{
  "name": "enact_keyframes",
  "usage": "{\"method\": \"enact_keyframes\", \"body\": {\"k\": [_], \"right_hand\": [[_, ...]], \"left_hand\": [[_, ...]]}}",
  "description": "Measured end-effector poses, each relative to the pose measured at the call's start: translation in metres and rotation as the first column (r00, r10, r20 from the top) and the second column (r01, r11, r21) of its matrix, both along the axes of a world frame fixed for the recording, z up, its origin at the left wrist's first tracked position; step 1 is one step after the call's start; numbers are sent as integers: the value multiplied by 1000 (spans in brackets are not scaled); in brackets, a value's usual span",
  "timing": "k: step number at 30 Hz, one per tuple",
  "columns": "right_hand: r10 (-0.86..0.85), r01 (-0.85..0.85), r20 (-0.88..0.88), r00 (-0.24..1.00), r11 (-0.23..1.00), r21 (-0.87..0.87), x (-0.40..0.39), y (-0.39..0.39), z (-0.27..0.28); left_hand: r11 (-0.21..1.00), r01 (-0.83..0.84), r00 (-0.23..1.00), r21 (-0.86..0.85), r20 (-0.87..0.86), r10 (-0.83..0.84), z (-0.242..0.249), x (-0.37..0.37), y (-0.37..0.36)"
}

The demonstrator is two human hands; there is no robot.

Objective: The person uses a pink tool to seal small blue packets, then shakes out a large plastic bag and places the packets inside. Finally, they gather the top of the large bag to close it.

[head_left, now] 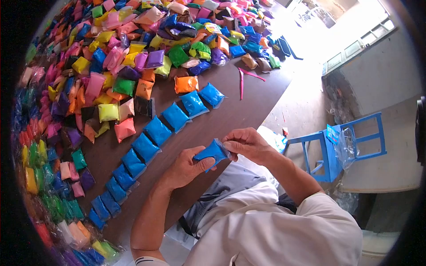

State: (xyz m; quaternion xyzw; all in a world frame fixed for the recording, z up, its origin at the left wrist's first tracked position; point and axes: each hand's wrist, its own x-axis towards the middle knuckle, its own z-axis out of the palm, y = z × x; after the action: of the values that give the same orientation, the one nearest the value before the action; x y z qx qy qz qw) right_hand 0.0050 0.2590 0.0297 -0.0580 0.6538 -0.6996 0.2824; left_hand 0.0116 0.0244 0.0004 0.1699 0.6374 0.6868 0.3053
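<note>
A small blue packet in clear plastic [210, 152] is between my two hands, above the table's near edge. My left hand [191, 166] is closed round its body, the thumb lying across the front. With thumb and fingers, my right hand [242, 144] pinches the clear plastic end of the same packet. Just beyond my hands, a slanting row of several similar blue packets [157, 131] lies on the brown table [195, 131]. An orange packet [186, 84] sits near the far end of that row.
A large heap of many-coloured packets [133, 48] covers the table's far and left sides. Pink scissors or tongs-like strips [242, 84] lie near the right edge. On the floor at right stands a blue stool or chair [324, 150] with clear plastic bags [346, 144] on it.
</note>
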Motion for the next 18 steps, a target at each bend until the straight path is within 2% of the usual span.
{"method": "enact_keyframes", "body": {"k": [5,8,14,18], "right_hand": [[-7,9,-35,999,999,41,2,-2,0],[-64,75,-103,993,992,101,4,-4,5],[-12,129,-404,915,957,262,9,-8,11],[-34,131,-372,927,963,237,10,-8,9]], "left_hand": [[998,45,999,-37,13,-44,0,-2,-3],[999,32,999,-31,2,-32,-1,-1,-2],[1000,2,999,-29,-33,-3,-1,0,0],[1000,9,1000,-13,-23,-9,-1,-1,0]]}}
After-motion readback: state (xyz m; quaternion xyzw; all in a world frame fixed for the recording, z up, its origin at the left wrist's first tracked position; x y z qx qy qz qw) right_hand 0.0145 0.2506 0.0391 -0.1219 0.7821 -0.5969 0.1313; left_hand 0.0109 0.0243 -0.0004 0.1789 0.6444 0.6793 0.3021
